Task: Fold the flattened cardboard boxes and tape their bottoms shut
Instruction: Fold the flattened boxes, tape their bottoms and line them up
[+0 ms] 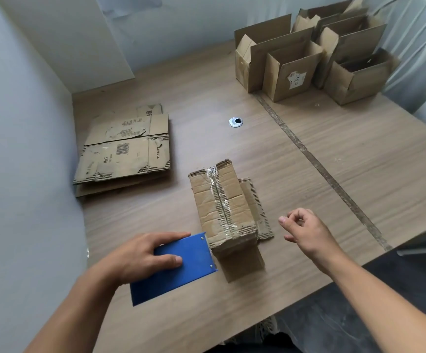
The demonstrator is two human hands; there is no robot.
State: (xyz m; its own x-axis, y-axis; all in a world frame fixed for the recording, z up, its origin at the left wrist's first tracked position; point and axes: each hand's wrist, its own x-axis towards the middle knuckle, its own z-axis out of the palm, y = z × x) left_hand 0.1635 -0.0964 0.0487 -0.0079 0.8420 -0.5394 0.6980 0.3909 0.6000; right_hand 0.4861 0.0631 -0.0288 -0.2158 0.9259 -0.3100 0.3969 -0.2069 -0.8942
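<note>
On the table [308,174] before us, the upturned box [222,207] stands in the middle, with the tape dispenser [178,266] just left of it, perhaps touching. The flattened stack [125,151] lies behind at left, and the folded boxes [308,62] stand behind at right.

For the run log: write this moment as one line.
box: taped seam up | left hand: holds blue tape dispenser at its near end | right hand: empty, beside box | flattened boxes: stacked left
</note>
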